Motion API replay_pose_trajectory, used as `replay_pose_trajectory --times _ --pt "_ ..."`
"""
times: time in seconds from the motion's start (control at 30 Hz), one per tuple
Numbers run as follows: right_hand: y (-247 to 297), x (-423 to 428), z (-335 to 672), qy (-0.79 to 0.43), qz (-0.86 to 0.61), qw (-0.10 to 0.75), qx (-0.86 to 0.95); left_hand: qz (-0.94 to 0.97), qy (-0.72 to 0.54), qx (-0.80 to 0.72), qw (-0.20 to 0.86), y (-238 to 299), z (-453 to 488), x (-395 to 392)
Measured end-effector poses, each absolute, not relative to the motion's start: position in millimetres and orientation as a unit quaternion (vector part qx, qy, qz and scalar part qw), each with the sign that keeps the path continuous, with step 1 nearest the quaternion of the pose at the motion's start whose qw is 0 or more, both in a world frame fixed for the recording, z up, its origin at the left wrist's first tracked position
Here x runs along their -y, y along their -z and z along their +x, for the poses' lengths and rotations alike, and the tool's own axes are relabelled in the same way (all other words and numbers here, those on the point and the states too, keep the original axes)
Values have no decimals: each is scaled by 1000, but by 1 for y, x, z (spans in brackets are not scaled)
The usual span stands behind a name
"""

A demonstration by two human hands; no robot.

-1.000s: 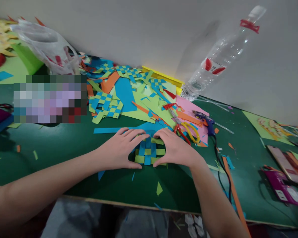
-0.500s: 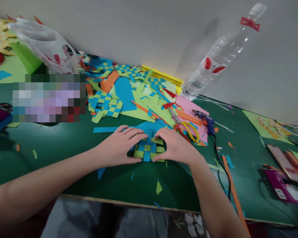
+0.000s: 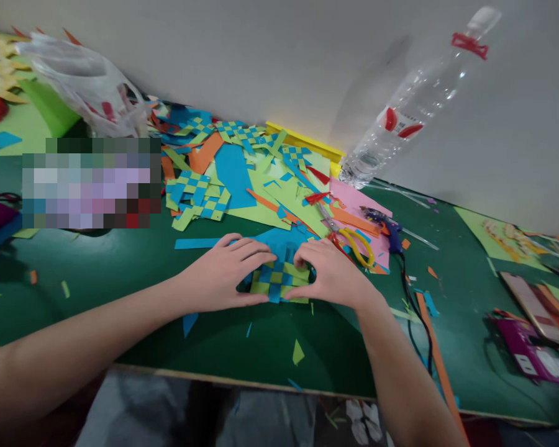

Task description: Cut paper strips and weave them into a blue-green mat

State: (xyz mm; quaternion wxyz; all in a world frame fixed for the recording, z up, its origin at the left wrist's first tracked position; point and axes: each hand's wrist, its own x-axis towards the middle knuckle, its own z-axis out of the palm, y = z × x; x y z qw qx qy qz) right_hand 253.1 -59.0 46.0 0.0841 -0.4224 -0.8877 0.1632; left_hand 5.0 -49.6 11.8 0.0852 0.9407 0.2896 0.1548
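A small mat of woven blue and green paper strips [image 3: 279, 282] lies on the green table between my hands. My left hand [image 3: 228, 273] grips its left side, thumb at the near edge and fingers at the far part. On the right side, my right hand [image 3: 330, 273] holds it the same way, with thumb and curled fingers. Loose blue strip ends stick out at the far edge, partly hidden by my fingers. Just beyond the mat lies a flat blue paper piece [image 3: 279, 236].
Yellow-handled scissors [image 3: 356, 247] and a blue glue gun [image 3: 389, 230] with a black cord lie to the right. Behind are finished woven pieces [image 3: 198, 198] and paper scraps. A tilted plastic bottle [image 3: 400, 118] leans on the wall. A phone [image 3: 531, 307] lies far right.
The strips in the mat sit closer together, with fewer gaps between them. My right fingers have shifted slightly; both hands stay at the mat's sides.
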Motion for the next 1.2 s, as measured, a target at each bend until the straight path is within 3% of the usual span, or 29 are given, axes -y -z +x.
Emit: replay_pose_trajectory --times 0.23,0.5,0.8,1.2 --pt "-48 64 248 -216 -438 45 872 909 -185 -366 67 -11 2 41" --pt "-47 62 252 -139 -489 30 861 919 -168 -348 74 -6 0 39" --pt "-47 60 252 -146 -493 -4 858 924 -170 -332 80 -5 1 39" --pt "-45 60 254 -115 -493 20 862 923 -170 -336 73 -10 0 39"
